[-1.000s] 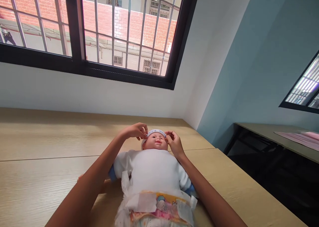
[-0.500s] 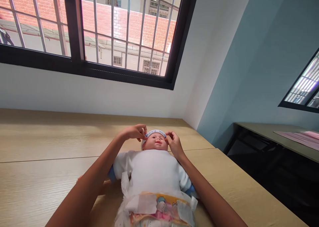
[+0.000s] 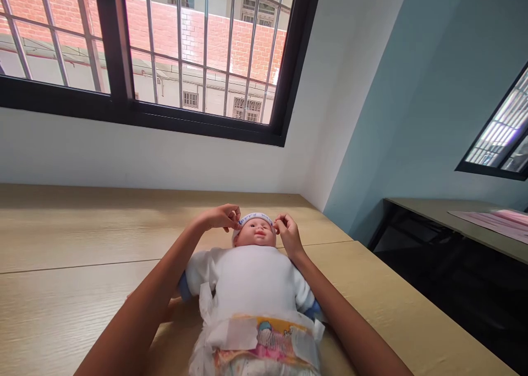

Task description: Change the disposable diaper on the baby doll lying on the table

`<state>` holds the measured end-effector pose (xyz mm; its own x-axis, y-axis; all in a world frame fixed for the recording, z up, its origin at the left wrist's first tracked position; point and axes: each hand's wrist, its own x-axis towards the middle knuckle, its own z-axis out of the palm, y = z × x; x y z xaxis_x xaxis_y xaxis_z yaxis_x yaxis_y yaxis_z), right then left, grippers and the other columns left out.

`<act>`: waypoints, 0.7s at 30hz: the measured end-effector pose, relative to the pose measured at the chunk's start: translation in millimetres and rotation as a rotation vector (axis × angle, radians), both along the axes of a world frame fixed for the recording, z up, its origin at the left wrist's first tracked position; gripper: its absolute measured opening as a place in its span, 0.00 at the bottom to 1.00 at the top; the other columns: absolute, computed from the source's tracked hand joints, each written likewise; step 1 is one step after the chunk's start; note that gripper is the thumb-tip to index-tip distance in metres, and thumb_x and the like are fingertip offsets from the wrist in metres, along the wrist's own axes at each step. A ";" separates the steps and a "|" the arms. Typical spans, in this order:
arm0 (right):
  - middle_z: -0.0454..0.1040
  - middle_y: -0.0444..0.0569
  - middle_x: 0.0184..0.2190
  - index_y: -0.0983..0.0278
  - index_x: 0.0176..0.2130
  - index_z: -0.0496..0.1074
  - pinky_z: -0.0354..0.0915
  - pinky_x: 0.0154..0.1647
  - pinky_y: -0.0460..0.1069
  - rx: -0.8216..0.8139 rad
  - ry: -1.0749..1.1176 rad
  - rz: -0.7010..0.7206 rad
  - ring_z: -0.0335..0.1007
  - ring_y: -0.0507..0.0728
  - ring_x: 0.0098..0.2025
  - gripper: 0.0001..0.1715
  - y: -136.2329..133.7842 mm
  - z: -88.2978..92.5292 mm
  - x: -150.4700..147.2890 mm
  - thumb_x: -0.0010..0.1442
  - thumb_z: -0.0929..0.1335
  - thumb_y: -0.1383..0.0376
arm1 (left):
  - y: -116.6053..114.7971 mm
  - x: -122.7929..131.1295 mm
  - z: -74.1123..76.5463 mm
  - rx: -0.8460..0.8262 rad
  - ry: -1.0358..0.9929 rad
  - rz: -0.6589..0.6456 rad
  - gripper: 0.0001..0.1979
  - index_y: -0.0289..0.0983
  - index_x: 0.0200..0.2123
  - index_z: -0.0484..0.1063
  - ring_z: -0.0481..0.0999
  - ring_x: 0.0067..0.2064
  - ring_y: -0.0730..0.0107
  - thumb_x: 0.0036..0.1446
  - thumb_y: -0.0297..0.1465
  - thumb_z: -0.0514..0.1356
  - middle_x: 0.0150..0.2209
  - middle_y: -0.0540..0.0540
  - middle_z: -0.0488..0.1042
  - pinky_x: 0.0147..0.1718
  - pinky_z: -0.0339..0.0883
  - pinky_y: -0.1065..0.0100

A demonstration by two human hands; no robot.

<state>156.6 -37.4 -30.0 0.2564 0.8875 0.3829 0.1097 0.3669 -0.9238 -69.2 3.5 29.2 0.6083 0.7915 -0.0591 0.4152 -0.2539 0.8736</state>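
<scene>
A baby doll (image 3: 256,285) lies on its back on the wooden table, its head toward the window. It wears a white top with blue sleeve ends and a diaper (image 3: 274,340) with a colourful printed waistband. On its head is a white hat (image 3: 251,217) with blue lettering along the brim. My left hand (image 3: 223,217) pinches the brim at the left side of the head. At the opposite side, my right hand (image 3: 289,232) has its fingertips closed at the brim's edge. The doll's legs are out of view.
The light wooden table (image 3: 82,227) meets the wall below a barred window (image 3: 202,51). Its right edge slopes down toward me. Beyond a gap on the right stands another table (image 3: 412,206) with pink cloth (image 3: 495,222) on it.
The view has shifted slightly. My hands stay at the two sides of the hat, with the right fingers moved a little outward from the doll's face.
</scene>
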 end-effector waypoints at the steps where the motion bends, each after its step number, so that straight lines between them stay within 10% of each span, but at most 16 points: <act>1: 0.64 0.41 0.22 0.61 0.27 0.62 0.58 0.30 0.48 0.000 -0.003 -0.004 0.58 0.52 0.26 0.08 0.6 -0.5 0.4 0.46 0.65 0.61 | -0.1 0.1 0.0 0.001 -0.004 0.000 0.20 0.38 0.28 0.62 0.67 0.30 0.71 0.35 0.40 0.67 0.23 0.54 0.65 0.30 0.61 0.69; 21: 0.67 0.43 0.24 0.62 0.27 0.64 0.60 0.31 0.48 -0.010 -0.025 -0.030 0.63 0.54 0.29 0.07 2.6 -2.9 1.5 0.46 0.65 0.61 | 3.8 1.3 1.5 0.046 -0.007 0.039 0.17 0.36 0.31 0.67 0.71 0.34 0.68 0.34 0.35 0.64 0.30 0.49 0.71 0.28 0.64 0.69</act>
<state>158.1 -34.8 -32.9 0.2733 0.8832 0.3811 0.1441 0.3541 -0.9240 -67.9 7.3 30.8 0.5769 0.8166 -0.0176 0.4193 -0.2775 0.8644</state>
